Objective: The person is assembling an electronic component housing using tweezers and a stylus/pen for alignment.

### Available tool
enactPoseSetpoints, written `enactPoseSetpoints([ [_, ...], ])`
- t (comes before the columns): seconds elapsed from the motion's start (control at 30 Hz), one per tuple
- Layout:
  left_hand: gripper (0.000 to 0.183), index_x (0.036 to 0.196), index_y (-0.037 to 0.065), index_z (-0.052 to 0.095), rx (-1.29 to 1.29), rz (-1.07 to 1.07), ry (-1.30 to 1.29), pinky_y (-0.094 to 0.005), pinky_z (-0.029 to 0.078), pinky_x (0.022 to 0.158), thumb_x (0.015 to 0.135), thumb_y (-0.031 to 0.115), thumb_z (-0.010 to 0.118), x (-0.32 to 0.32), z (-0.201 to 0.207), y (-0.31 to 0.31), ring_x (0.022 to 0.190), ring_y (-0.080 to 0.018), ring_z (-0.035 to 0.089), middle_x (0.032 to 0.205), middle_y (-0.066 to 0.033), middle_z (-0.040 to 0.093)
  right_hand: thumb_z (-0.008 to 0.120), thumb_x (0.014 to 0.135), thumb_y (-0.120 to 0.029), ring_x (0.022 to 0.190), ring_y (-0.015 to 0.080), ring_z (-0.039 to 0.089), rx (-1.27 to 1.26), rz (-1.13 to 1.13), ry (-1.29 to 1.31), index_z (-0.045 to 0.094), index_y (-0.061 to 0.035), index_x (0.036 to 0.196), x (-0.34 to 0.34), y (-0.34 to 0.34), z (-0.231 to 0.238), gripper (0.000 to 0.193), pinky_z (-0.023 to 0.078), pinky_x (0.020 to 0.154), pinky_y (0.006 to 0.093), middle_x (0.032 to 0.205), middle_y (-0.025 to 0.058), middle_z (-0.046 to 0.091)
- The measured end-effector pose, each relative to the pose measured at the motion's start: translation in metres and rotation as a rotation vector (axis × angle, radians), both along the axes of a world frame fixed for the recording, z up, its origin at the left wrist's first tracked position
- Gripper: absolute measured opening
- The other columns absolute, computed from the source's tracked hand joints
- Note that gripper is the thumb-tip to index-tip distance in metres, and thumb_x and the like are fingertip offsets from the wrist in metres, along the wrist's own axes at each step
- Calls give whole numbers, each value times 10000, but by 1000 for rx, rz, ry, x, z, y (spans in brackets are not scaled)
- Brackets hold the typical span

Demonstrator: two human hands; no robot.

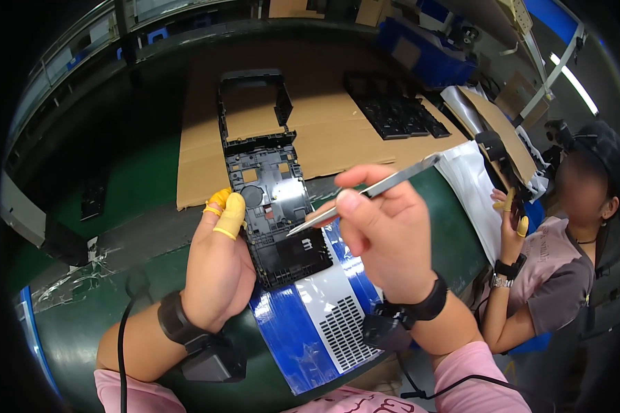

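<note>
My left hand (217, 265), with yellow finger cots on its thumb and a finger, grips the left edge of a long black plastic housing (255, 224). The housing has a flat, ribbed lower part with a round disc and a glossy patch, and an open rectangular frame at its far end. In my right hand (396, 241) is a pair of metal tweezers (399, 177), pinched between thumb and fingers. The tweezers' tips hang over the lower middle of the housing. Whether they touch it or hold anything is too small to tell.
A brown cardboard sheet (324, 76) covers the far table, with black plastic parts (393, 107) on it. A blue and white printed sheet (289, 344) lies in front of me on the green surface. White sheets (472, 193) and a co-worker (551, 268) are at right.
</note>
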State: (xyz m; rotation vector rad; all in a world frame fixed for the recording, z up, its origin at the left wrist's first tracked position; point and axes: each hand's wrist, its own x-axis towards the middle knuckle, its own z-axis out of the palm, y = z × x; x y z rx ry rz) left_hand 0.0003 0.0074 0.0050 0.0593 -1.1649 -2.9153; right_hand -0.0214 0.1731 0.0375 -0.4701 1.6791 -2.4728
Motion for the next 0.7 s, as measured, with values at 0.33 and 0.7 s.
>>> enactPoseSetpoints([
  [0.33, 216, 1108, 25, 391, 1, -14, 27, -314, 442, 852, 943, 164, 376, 6, 6, 8, 961, -152, 520, 1046, -85, 513, 537, 846, 9, 761, 97, 599, -42, 12, 13, 467, 16, 1049, 8, -5, -32, 215, 451, 612, 173, 858, 121, 627],
  [0.7, 262, 1153, 40, 387, -57, 25, 34, -347, 447, 866, 948, 202, 365, 9, -2, 12, 978, -182, 531, 1077, -100, 514, 538, 839, 26, 757, 99, 600, -40, 16, 52, 466, 28, 1036, 8, 0, -39, 209, 457, 642, 180, 863, 127, 626],
])
